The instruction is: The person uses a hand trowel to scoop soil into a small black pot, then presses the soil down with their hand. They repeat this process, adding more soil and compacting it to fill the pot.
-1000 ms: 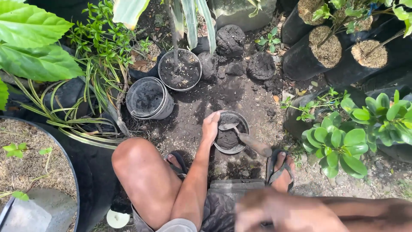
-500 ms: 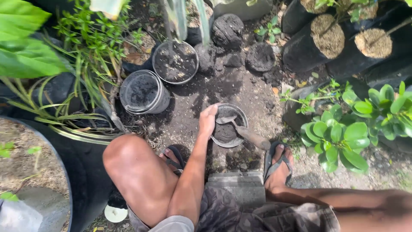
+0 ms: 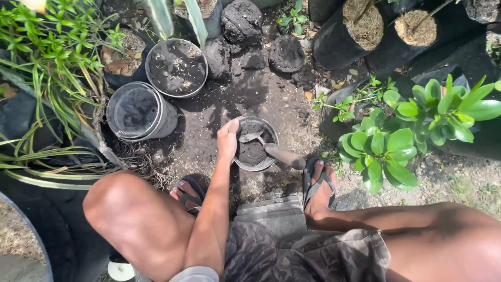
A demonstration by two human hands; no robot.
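Left hand [image 3: 228,140] is gripping the rim of a small pot [image 3: 254,143] of dark soil, fingers curled over its left edge, and the pot is sitting on the bare ground between the person's two sandalled feet. A trowel [image 3: 274,150] is lying in the pot, blade down in the soil, wooden handle sticking out over the right rim. Right hand isn't showing anywhere. Up-left, an empty grey pot [image 3: 136,111] is leaning beside a soil-filled one [image 3: 176,67].
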